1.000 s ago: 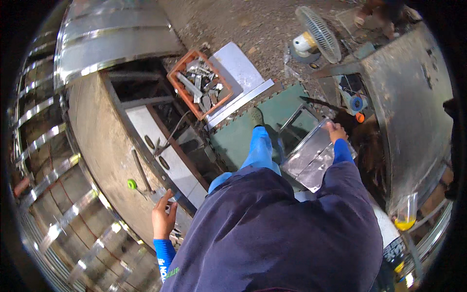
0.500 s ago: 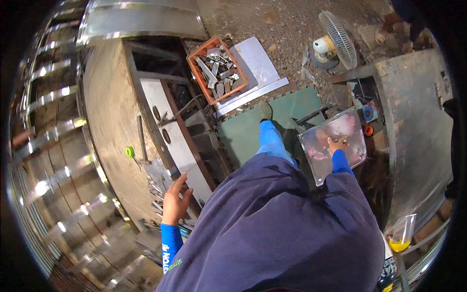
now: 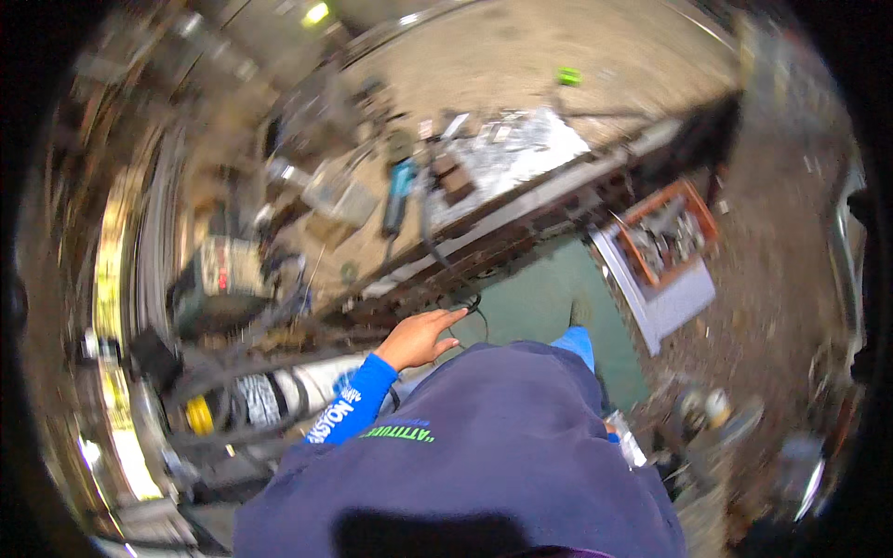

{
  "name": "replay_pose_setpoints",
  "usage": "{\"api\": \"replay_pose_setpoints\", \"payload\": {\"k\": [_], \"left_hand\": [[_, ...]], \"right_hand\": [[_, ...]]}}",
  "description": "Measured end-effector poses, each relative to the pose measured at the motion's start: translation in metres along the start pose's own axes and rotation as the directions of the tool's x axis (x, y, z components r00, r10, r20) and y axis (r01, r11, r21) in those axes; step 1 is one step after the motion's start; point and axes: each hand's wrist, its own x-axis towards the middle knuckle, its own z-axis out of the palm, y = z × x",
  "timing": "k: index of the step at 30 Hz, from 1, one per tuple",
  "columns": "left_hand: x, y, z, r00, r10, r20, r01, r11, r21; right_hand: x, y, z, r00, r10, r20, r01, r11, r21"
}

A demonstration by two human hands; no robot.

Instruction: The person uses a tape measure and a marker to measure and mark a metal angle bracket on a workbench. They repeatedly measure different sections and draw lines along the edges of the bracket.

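My left hand (image 3: pixel 419 339) reaches out over the green floor mat (image 3: pixel 530 288), fingers stretched and apart, with nothing in it. A thin dark cable (image 3: pixel 473 307) shows close to its fingertips. At my right side, my right hand (image 3: pixel 610 431) is mostly hidden behind my dark shirt. Beside it shows a small part of a shiny square panel (image 3: pixel 631 445); it appears to be in that hand, though the fingers themselves cannot be made out. My shoe (image 3: pixel 578 312) is on the mat.
Ahead is a workbench (image 3: pixel 651 56) with a blue angle grinder (image 3: pixel 399 191), metal pieces and a green tape measure (image 3: pixel 568 76). An orange crate of metal scraps (image 3: pixel 709 223) is at right on a pale board (image 3: pixel 684 302). A fan (image 3: pixel 716 407), blurred, stands at lower right.
My view has swung left, bringing the grinder and bench into the middle and the crate to the right. The panel and my right hand are now mostly hidden. My left hand stays open.
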Motion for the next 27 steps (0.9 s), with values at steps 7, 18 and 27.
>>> {"api": "replay_pose_setpoints", "payload": {"k": [7,18,27], "left_hand": [[-0.061,-0.005,0.050,0.930,-0.297,-0.215,0.232,0.930,-0.284],[-0.009,0.048,0.089,0.764,-0.547,-0.341,0.391,0.814,-0.431],[0.005,0.096,0.104,0.620,-0.717,-0.319,0.538,0.684,-0.493]], "right_hand": [[0.081,-0.062,-0.183,0.960,-0.142,0.240,0.268,0.711,-0.650],[0.206,-0.326,-0.338,0.959,-0.276,-0.070,0.280,0.958,0.060],[0.257,-0.380,-0.309,0.916,-0.251,0.314,0.255,0.967,0.029]]}}
